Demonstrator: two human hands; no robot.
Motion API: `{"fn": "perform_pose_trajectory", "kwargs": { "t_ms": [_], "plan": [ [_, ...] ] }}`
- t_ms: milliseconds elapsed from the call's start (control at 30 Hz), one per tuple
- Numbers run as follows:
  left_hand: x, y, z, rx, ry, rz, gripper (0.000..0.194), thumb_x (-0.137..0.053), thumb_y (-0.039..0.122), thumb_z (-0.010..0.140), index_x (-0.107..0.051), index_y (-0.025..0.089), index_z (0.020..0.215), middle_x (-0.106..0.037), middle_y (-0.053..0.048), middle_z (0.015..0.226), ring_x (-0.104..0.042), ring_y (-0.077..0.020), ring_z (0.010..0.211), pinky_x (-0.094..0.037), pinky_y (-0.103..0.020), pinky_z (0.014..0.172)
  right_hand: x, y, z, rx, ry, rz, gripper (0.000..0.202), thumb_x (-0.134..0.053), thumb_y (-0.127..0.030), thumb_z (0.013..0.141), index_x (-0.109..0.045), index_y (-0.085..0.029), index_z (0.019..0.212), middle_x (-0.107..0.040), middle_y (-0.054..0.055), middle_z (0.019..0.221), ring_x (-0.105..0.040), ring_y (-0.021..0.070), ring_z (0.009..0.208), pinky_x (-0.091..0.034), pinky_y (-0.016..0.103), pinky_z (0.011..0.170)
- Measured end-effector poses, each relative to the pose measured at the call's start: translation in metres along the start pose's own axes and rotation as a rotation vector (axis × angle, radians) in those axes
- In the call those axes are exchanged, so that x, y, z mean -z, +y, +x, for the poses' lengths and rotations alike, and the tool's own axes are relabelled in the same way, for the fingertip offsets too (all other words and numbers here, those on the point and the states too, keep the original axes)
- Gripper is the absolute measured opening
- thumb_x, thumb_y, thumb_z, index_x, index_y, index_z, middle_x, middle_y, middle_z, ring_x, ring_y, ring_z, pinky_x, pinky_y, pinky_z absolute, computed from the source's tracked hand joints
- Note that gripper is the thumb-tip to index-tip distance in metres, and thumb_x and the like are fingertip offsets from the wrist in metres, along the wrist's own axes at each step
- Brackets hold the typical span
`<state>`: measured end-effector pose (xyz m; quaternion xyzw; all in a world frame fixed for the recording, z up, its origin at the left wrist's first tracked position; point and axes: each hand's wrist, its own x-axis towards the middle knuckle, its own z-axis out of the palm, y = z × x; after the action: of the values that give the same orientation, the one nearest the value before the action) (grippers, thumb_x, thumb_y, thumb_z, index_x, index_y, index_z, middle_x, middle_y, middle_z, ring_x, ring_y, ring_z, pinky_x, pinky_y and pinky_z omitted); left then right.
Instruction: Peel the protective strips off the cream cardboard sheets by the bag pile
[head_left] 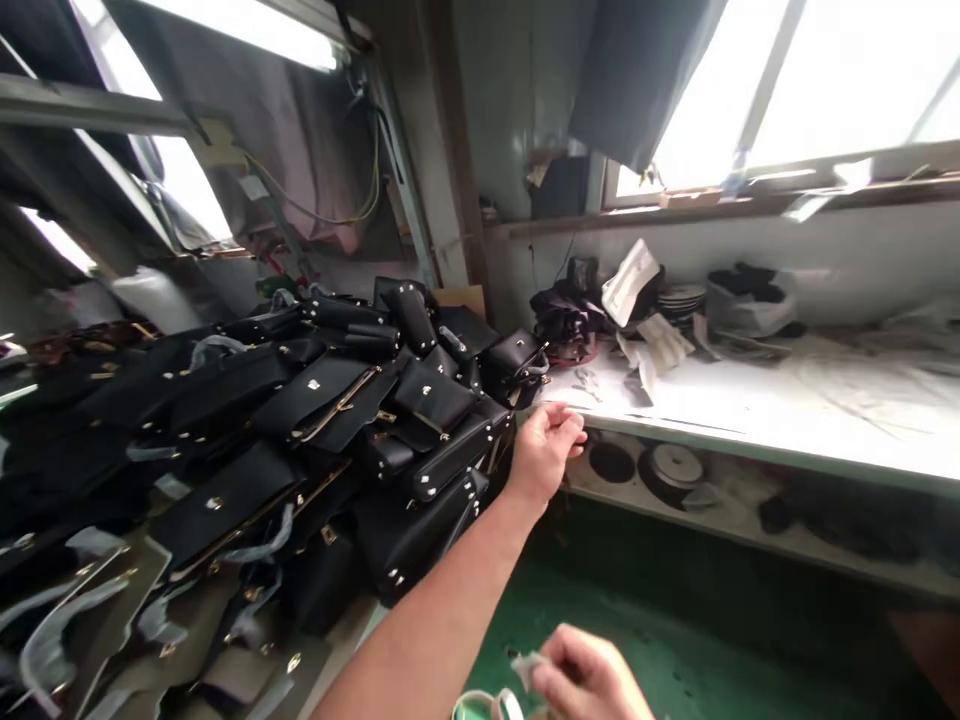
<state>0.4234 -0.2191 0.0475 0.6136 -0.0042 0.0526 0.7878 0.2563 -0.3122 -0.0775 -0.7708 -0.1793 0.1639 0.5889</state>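
Note:
My left hand (546, 450) reaches out to the front edge of the white worktable (757, 400), beside a heap of black handbags (431, 395). Its fingers are pinched together, and anything between them is too small to make out. Low in the view, my right hand (592, 672) is closed on a small whitish scrap (527, 664) that looks crumpled. Pale ring-shaped things (506, 705) show at the bottom edge, partly cut off, close to that hand. Many bags have clear wrapping on their handles and gold-coloured clasps.
On the worktable lie dark bundled material (566, 320), a white packet (630, 282) and a plastic bag (752, 300) with black pieces. Rolls (675, 465) rest on the shelf underneath. Green floor (645, 600) shows between heap and table.

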Motion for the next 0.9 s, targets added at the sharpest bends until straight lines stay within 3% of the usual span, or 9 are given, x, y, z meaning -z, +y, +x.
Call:
{"fn": "perform_pose_trajectory", "kwargs": {
  "t_ms": [100,200,333,500,600,667,767,833,900],
  "plan": [
    [0.064,-0.027,-0.063,0.117,0.079,0.082,0.048,-0.071,0.054,0.087,-0.069,0.013,0.114,-0.072,-0.010,0.099,-0.068,-0.0160,0.074,-0.056,-0.027,0.068,0.004,0.000,0.015,-0.151,0.193,0.262,0.048,-0.069,-0.059,0.084,-0.047,-0.022,0.064,-0.039,-0.005,0.061,-0.036,0.0121,0.059,-0.030,0.027,0.055],
    [0.122,-0.049,-0.142,0.245,0.138,0.067,0.055,-0.066,0.062,0.089,-0.071,0.013,0.113,-0.073,-0.011,0.097,-0.068,-0.0173,0.077,-0.055,-0.028,0.071,-0.004,-0.012,0.033,-0.148,0.193,0.320,0.052,-0.074,-0.063,0.080,-0.050,-0.021,0.063,-0.039,-0.005,0.061,-0.032,0.0121,0.060,-0.026,0.028,0.055],
    [0.159,-0.057,-0.227,0.228,0.241,0.006,0.056,-0.084,0.059,0.073,-0.076,0.016,0.107,-0.074,-0.010,0.097,-0.067,-0.0183,0.080,-0.052,-0.028,0.073,-0.046,-0.032,0.049,-0.109,0.054,0.248,0.051,-0.074,-0.065,0.079,-0.059,-0.019,0.063,-0.044,-0.003,0.060,-0.037,0.0134,0.061,-0.029,0.028,0.055],
    [0.191,-0.040,-0.282,0.111,0.590,0.180,0.031,-0.083,0.046,0.076,-0.079,0.016,0.085,-0.070,-0.003,0.074,-0.058,-0.0138,0.068,-0.045,-0.025,0.065,-0.119,-0.052,0.053,-0.105,-0.208,0.049,0.049,-0.073,-0.069,0.078,-0.068,-0.020,0.075,-0.058,-0.001,0.065,-0.051,0.0154,0.062,-0.040,0.026,0.054],
    [0.218,-0.033,-0.312,0.104,0.727,0.185,0.028,-0.080,0.042,0.079,-0.078,0.015,0.081,-0.068,-0.001,0.067,-0.057,-0.0126,0.062,-0.043,-0.024,0.060,-0.160,-0.060,0.056,-0.107,-0.306,0.051,0.061,-0.079,-0.068,0.072,-0.071,-0.023,0.113,-0.076,0.005,0.101,-0.069,0.0250,0.094,-0.055,0.027,0.074],
    [0.233,-0.033,-0.333,0.102,0.766,0.145,0.029,-0.078,0.043,0.080,-0.078,0.014,0.081,-0.067,-0.001,0.065,-0.058,-0.0125,0.059,-0.043,-0.024,0.059,-0.185,-0.064,0.057,-0.119,-0.418,0.059,0.069,-0.079,-0.067,0.072,-0.067,-0.025,0.125,-0.075,0.006,0.119,-0.068,0.0284,0.113,-0.055,0.027,0.088],
    [0.256,-0.038,-0.360,0.085,0.789,0.124,0.033,-0.076,0.047,0.082,-0.079,0.015,0.085,-0.070,-0.002,0.068,-0.061,-0.0136,0.062,-0.045,-0.024,0.059,-0.217,-0.070,0.052,-0.095,-0.576,-0.025,0.057,-0.075,-0.067,0.076,-0.073,-0.025,0.115,-0.078,0.004,0.110,-0.068,0.0274,0.109,-0.054,0.025,0.087],
    [0.280,-0.042,-0.379,0.122,0.794,0.239,0.032,-0.073,0.047,0.084,-0.079,0.017,0.092,-0.075,-0.003,0.076,-0.066,-0.0146,0.067,-0.049,-0.023,0.061,-0.235,-0.074,0.047,-0.099,-0.569,-0.081,0.056,-0.073,-0.071,0.075,-0.074,-0.025,0.108,-0.078,0.002,0.101,-0.069,0.0264,0.099,-0.054,0.024,0.077],
    [0.314,-0.048,-0.403,0.226,0.839,0.496,0.029,-0.071,0.046,0.087,-0.079,0.021,0.099,-0.079,-0.002,0.087,-0.070,-0.0148,0.074,-0.054,-0.023,0.066,-0.249,-0.077,0.042,-0.135,-0.520,-0.149,0.058,-0.072,-0.075,0.072,-0.075,-0.027,0.103,-0.078,0.001,0.096,-0.068,0.0250,0.091,-0.053,0.023,0.068]
  ]
}}
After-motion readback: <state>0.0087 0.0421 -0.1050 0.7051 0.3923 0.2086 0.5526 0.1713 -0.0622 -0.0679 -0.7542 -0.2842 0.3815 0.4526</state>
